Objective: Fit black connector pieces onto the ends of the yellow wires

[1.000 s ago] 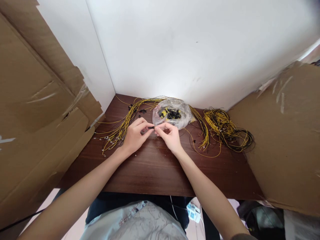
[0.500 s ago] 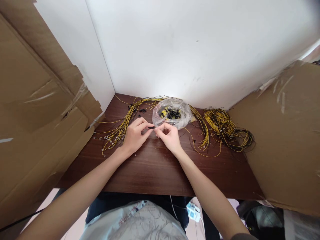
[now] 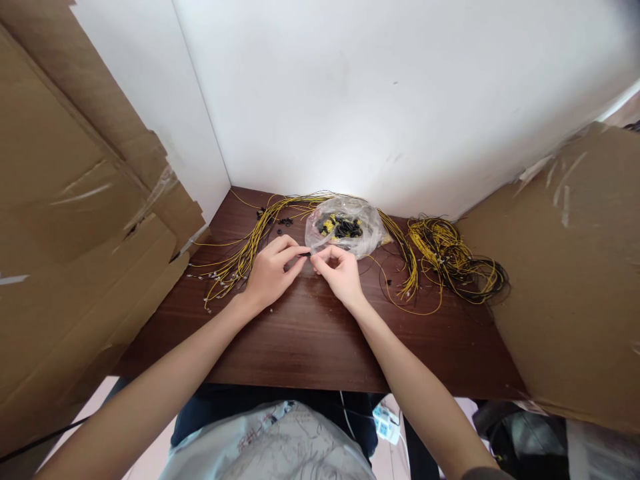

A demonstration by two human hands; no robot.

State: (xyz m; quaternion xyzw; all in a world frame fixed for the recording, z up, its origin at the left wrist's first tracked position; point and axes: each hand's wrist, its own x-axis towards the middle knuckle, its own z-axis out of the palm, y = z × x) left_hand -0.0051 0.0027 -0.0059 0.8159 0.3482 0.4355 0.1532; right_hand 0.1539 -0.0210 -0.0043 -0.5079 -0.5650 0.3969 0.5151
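Observation:
My left hand (image 3: pixel 274 268) pinches a small black part (image 3: pixel 305 254) between thumb and forefinger. Close against it, the fingertips of my right hand (image 3: pixel 339 270) are pressed together at the part's right end; whatever they grip is too small to make out. Just behind both hands lies a clear plastic bag (image 3: pixel 373 233), its mouth open, with black and yellow small pieces (image 3: pixel 345 227) inside. Left of my left hand a bundle of yellow and black wires (image 3: pixel 250 257) fans out, with pale tips at its near ends.
A coiled heap of yellow and black wires (image 3: pixel 445 257) lies at the right. Several loose black parts (image 3: pixel 285 221) sit behind my left hand. Cardboard sheets (image 3: pixel 90 220) stand at both sides, and a white wall (image 3: pixel 350 100) closes the back of the brown table (image 3: pixel 320 347).
My left fingers have shifted slightly, and the black part between my hands shows a little farther right. The bag and wires have stayed in place.

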